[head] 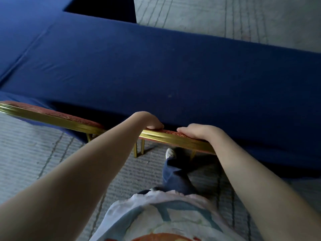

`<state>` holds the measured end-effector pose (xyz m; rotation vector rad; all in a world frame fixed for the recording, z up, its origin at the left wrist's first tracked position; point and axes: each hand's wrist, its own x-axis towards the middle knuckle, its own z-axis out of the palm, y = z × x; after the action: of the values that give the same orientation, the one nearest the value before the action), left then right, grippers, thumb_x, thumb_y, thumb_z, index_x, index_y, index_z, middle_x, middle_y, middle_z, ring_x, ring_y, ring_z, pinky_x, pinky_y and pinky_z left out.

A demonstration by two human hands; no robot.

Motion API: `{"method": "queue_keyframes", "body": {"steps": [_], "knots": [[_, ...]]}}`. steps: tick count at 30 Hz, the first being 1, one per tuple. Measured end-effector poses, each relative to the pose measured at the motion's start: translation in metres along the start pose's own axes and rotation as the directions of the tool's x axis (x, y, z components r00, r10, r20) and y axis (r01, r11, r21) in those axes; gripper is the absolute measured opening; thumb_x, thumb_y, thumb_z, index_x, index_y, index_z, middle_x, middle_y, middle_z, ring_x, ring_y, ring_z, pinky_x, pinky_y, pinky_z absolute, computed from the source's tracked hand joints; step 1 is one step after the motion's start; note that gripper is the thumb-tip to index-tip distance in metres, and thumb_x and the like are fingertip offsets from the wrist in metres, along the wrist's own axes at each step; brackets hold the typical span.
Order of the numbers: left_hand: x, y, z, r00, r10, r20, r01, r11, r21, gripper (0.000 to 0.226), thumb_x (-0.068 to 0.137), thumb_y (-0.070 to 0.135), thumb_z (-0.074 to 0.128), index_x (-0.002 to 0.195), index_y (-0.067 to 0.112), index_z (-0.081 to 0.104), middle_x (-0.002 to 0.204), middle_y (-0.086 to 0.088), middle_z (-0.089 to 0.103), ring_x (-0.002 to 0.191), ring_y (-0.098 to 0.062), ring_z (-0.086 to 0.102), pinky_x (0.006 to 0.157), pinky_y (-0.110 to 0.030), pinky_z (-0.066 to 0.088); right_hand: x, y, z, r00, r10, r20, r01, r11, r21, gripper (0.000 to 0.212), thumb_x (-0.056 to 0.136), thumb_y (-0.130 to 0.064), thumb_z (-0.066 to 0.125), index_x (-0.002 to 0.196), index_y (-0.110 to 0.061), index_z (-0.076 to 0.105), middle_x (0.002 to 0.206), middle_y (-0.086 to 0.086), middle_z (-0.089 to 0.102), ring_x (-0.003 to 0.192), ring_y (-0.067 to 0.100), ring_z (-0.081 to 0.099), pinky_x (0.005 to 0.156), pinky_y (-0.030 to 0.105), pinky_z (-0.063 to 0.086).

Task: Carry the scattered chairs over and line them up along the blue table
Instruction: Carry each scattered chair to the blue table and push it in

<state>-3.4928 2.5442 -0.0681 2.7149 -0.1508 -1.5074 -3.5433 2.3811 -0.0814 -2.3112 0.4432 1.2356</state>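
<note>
A chair with a gold metal frame and red patterned padding stands right in front of me, pushed against the blue table. My left hand grips the top rail of its backrest near the left end, fingers curled over the far side. Further right on the same rail, my right hand holds it too. A second chair of the same kind stands to the left, its back in line with the first. Gold legs show below the rails.
The blue cloth covers a long table that meets another blue table at the far left. Grey striped carpet lies under me and beyond the table. My leg and white shoe stand just behind the chair.
</note>
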Motion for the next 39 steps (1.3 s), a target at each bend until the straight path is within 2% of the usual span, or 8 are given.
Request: {"method": "queue_keyframes", "body": {"steps": [4, 6, 8, 16, 21, 27, 32, 39], "knots": [[-0.007, -0.005, 0.021, 0.955, 0.018, -0.296, -0.055, 0.992, -0.116, 0.04, 0.097, 0.041, 0.04, 0.106, 0.009, 0.061, 0.103, -0.007, 0.064, 0.09, -0.027, 0.058, 0.079, -0.034, 0.043, -0.02, 0.005, 0.017, 0.963, -0.103, -0.248, 0.143, 0.978, 0.151, 0.044, 0.095, -0.047, 0.043, 0.11, -0.011, 0.064, 0.113, 0.006, 0.063, 0.099, 0.025, 0.058, 0.086, 0.038, 0.044], [-0.015, -0.009, 0.03, 0.903, -0.036, -0.428, -0.07, 0.971, -0.229, 0.037, 0.093, 0.039, 0.042, 0.086, 0.008, 0.061, 0.075, -0.004, 0.057, 0.066, -0.022, 0.053, 0.059, -0.028, 0.039, -0.033, 0.011, 0.025, 0.929, -0.101, -0.357, 0.172, 0.97, 0.172, 0.045, 0.094, -0.043, 0.04, 0.11, -0.011, 0.067, 0.112, 0.009, 0.066, 0.1, 0.027, 0.06, 0.088, 0.039, 0.047], [-0.025, -0.011, 0.038, 0.86, -0.06, -0.506, -0.092, 0.958, -0.271, 0.034, 0.09, 0.036, 0.042, 0.078, 0.01, 0.061, 0.07, -0.003, 0.056, 0.061, -0.021, 0.052, 0.053, -0.026, 0.035, -0.042, 0.017, 0.034, 0.898, -0.119, -0.423, 0.2, 0.968, 0.151, 0.047, 0.094, -0.042, 0.036, 0.11, -0.012, 0.067, 0.108, 0.008, 0.067, 0.096, 0.026, 0.061, 0.085, 0.037, 0.049], [-0.06, -0.008, 0.069, 0.771, -0.006, -0.636, -0.19, 0.952, -0.24, 0.047, 0.097, 0.042, 0.031, 0.087, 0.013, 0.066, 0.085, -0.007, 0.066, 0.08, -0.026, 0.061, 0.067, -0.033, 0.044, -0.07, 0.028, 0.054, 0.84, -0.249, -0.483, 0.304, 0.952, 0.037, 0.049, 0.1, -0.05, 0.022, 0.101, -0.019, 0.06, 0.096, 0.001, 0.059, 0.096, 0.024, 0.057, 0.088, 0.04, 0.044], [-0.079, -0.007, 0.088, 0.719, 0.035, -0.694, -0.284, 0.927, -0.247, 0.034, 0.095, 0.041, 0.04, 0.106, 0.02, 0.065, 0.107, -0.003, 0.064, 0.093, -0.022, 0.059, 0.072, -0.035, 0.052, -0.085, 0.038, 0.062, 0.816, -0.347, -0.463, 0.333, 0.936, -0.115, 0.049, 0.092, -0.054, 0.041, 0.13, -0.024, 0.05, 0.126, 0.002, 0.057, 0.113, 0.026, 0.054, 0.098, 0.048, 0.045], [-0.119, 0.005, 0.126, 0.705, -0.031, -0.708, -0.287, 0.901, -0.326, 0.053, 0.095, 0.04, 0.049, 0.144, 0.023, 0.04, 0.146, -0.003, 0.044, 0.124, -0.023, 0.052, 0.097, -0.037, 0.047, -0.107, 0.063, 0.081, 0.774, -0.451, -0.444, 0.402, 0.892, -0.205, 0.075, 0.093, -0.043, 0.053, 0.155, -0.019, 0.015, 0.162, 0.002, 0.012, 0.148, 0.022, 0.011, 0.118, 0.041, 0.021], [-0.158, 0.018, 0.174, 0.681, -0.153, -0.716, -0.279, 0.85, -0.447, 0.052, 0.093, 0.04, 0.053, 0.142, 0.026, 0.043, 0.142, -0.004, 0.048, 0.126, -0.022, 0.051, 0.102, -0.038, 0.044, -0.138, 0.096, 0.104, 0.775, -0.496, -0.391, 0.441, 0.868, -0.227, 0.073, 0.093, -0.042, 0.054, 0.153, -0.016, 0.022, 0.159, 0.005, 0.02, 0.143, 0.025, 0.026, 0.113, 0.038, 0.028], [-0.219, 0.035, 0.241, 0.602, -0.274, -0.75, -0.294, 0.797, -0.527, 0.052, 0.08, 0.048, 0.048, 0.129, 0.033, 0.054, 0.133, 0.003, 0.057, 0.109, -0.015, 0.061, 0.091, -0.037, 0.052, -0.187, 0.127, 0.133, 0.695, -0.588, -0.414, 0.537, 0.807, -0.245, 0.064, 0.091, -0.036, 0.054, 0.148, -0.018, 0.033, 0.151, 0.005, 0.033, 0.133, 0.026, 0.039, 0.105, 0.04, 0.04]]}}
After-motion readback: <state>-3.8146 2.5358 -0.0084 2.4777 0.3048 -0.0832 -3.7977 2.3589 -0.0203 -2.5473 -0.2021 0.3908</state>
